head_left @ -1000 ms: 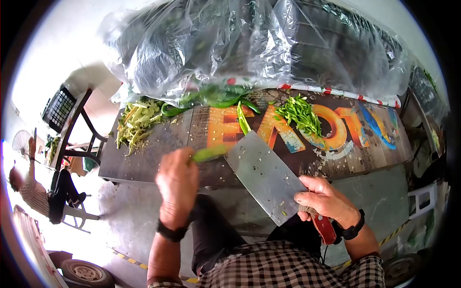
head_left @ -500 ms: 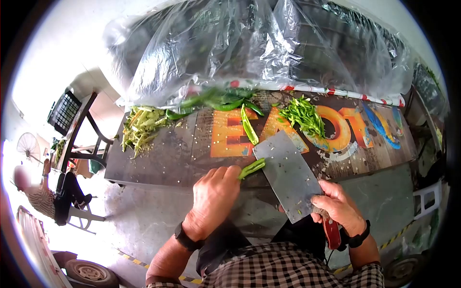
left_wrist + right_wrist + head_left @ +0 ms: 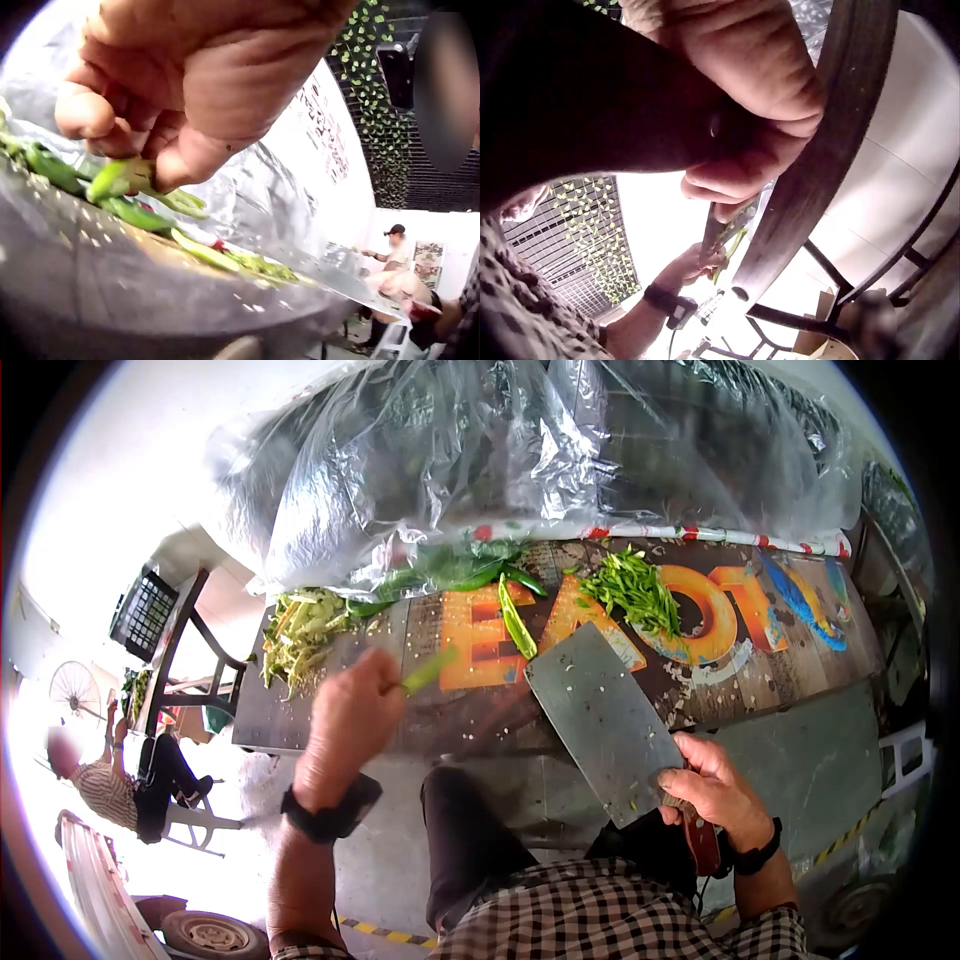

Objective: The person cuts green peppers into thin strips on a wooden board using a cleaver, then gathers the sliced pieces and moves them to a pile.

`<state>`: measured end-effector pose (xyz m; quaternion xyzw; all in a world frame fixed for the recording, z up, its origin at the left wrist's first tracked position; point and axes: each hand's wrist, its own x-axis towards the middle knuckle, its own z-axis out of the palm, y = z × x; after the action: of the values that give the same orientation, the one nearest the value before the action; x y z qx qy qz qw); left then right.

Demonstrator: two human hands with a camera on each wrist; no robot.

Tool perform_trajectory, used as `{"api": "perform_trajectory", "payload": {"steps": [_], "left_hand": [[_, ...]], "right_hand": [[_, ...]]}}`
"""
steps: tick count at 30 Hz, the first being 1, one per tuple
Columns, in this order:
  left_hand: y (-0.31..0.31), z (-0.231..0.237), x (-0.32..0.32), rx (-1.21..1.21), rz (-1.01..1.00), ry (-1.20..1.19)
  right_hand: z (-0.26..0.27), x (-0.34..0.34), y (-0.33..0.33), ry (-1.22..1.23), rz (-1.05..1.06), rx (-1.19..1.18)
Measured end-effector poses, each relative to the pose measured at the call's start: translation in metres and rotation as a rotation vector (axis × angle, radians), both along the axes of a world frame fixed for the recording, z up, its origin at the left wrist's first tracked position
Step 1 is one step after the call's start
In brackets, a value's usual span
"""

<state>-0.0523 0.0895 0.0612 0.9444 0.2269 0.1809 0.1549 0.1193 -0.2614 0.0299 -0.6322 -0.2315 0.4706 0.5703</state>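
Note:
My left hand [image 3: 350, 720] is over the table's left half, pinching a split green pepper [image 3: 430, 671] between thumb and fingers. Close up in the left wrist view, the pepper [image 3: 112, 178] sticks out past the fingertips. With my right hand [image 3: 715, 790] I grip a cleaver [image 3: 600, 720] by its red-brown handle; bits cling to its broad blade, which lies tilted over the table's front edge. Another pepper half [image 3: 516, 620] rests beyond the blade. Sliced green pepper [image 3: 635, 592] is heaped behind it to the right.
Pale green cores and scraps [image 3: 300, 635] form a pile at the table's left end. Whole green peppers [image 3: 450, 575] lie at the back beside clear plastic sheeting [image 3: 430, 470]. Far left, a person [image 3: 105, 785] sits near a black crate [image 3: 145, 615].
My left hand moved right toward the blade with the pepper, then back left, now blurred. My right hand and the cleaver have shifted little.

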Motion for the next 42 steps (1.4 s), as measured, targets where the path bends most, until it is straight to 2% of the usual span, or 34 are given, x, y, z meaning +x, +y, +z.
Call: {"api": "perform_trajectory", "payload": {"steps": [1, 4, 7, 10, 11, 13, 16, 19, 20, 23, 27, 30, 33, 35, 37, 40, 41, 42], "left_hand": [[-0.009, -0.005, 0.0, 0.013, -0.07, 0.008], [-0.015, -0.011, 0.002, -0.223, -0.124, -0.032], [-0.018, -0.01, -0.001, -0.078, -0.101, -0.053], [-0.017, 0.013, 0.0, 0.067, -0.106, -0.14], [-0.018, 0.02, 0.004, -0.046, -0.084, -0.203], [0.0, 0.013, 0.01, 0.172, -0.122, -0.17], [0.016, -0.012, 0.006, 0.238, -0.131, 0.145], [0.013, 0.005, 0.006, 0.202, -0.206, 0.25], [0.011, 0.008, 0.009, 0.202, -0.243, 0.205], [0.006, 0.012, 0.026, 0.145, -0.316, 0.207], [0.001, 0.01, 0.064, 0.169, -0.454, 0.031], [-0.016, 0.018, 0.101, 0.186, -0.493, 0.164], [-0.015, -0.002, 0.125, 0.266, -0.622, 0.141], [-0.017, -0.011, 0.133, 0.319, -0.563, 0.199], [-0.028, -0.001, 0.137, 0.335, -0.476, 0.259], [-0.042, 0.023, 0.141, 0.68, -0.317, 0.577], [-0.031, 0.022, 0.135, 0.786, -0.313, 0.37], [-0.02, 0.028, 0.133, 0.72, -0.319, 0.293]], "right_hand": [[0.001, -0.001, -0.001, -0.008, 0.028, -0.015], [0.013, 0.003, -0.002, -0.043, 0.098, -0.016], [0.012, 0.003, -0.007, -0.029, 0.092, 0.007], [0.011, 0.004, -0.009, -0.082, 0.028, -0.011], [0.011, 0.004, -0.009, -0.074, 0.004, -0.004], [0.013, 0.005, -0.009, -0.065, -0.045, 0.014], [0.026, 0.009, -0.009, -0.105, -0.08, -0.022], [0.021, 0.023, -0.011, -0.155, -0.097, 0.016], [0.02, 0.026, -0.009, -0.182, -0.118, 0.05], [0.022, 0.035, -0.001, -0.337, -0.138, -0.01], [0.017, 0.038, 0.008, -0.339, -0.17, 0.013], [0.018, 0.038, 0.008, -0.292, -0.167, -0.001], [0.02, 0.038, 0.008, -0.26, -0.175, 0.0], [0.021, 0.04, 0.007, -0.239, -0.175, 0.024], [0.017, 0.042, 0.006, -0.209, -0.163, 0.065], [0.008, 0.046, 0.004, -0.221, -0.14, 0.065], [0.006, 0.045, 0.003, -0.215, -0.144, 0.058], [0.007, 0.046, 0.003, -0.216, -0.148, 0.059]]}}
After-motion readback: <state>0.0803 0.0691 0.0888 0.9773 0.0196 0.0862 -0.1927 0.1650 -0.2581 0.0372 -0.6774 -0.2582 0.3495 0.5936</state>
